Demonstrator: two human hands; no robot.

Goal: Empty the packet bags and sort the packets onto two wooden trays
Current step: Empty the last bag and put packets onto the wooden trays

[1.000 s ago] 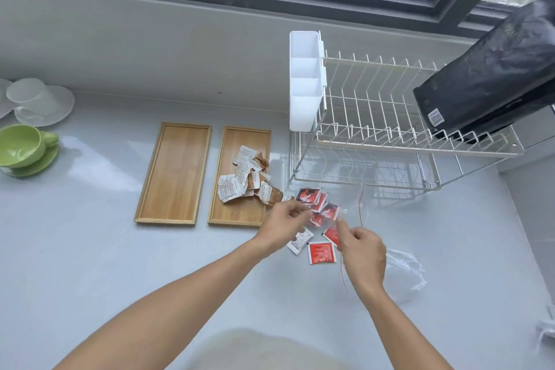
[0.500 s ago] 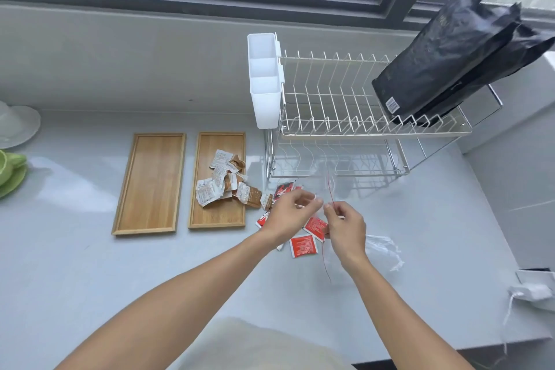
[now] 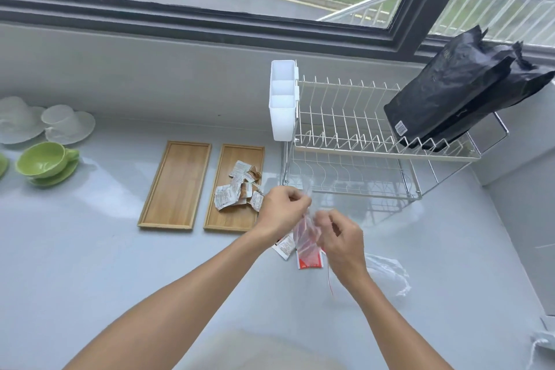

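Daylit grey counter [image 3: 90, 264] beneath a dark-framed window [image 3: 210, 21] facing a road.

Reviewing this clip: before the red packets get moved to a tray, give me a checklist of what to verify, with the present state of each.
1. Left tray free for the red sort: ok, nothing lies on it.
2. Right tray holds one kind only: ok, white and brown packets.
3. Clear bag emptied: cannot tell, blurred between the hands.
4. Left hand and right hand both on that bag: ok.
5. Red packets reachable on the counter: ok, directly under the hands.
6. Second clear bag put aside: ok, right of the hands.
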